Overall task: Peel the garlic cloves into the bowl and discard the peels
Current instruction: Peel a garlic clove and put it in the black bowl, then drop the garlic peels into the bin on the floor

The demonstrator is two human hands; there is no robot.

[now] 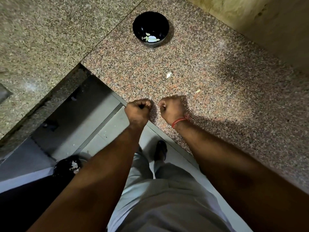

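Seen from above, the person wore no sleeves that showed: both forearms were bare from elbow to wrist. A thin red thread [179, 121] was tied around the wrist of the right hand [172, 108], with a small knot or loose end at its outer edge. The left hand [138, 108] carried no band, ring or watch that could be made out. Below the arms, loose light grey trousers [168, 198] covered the legs, the fabric creased at the thigh. One foot wore a dark sandal or slipper [160, 150], its details too dim to read.
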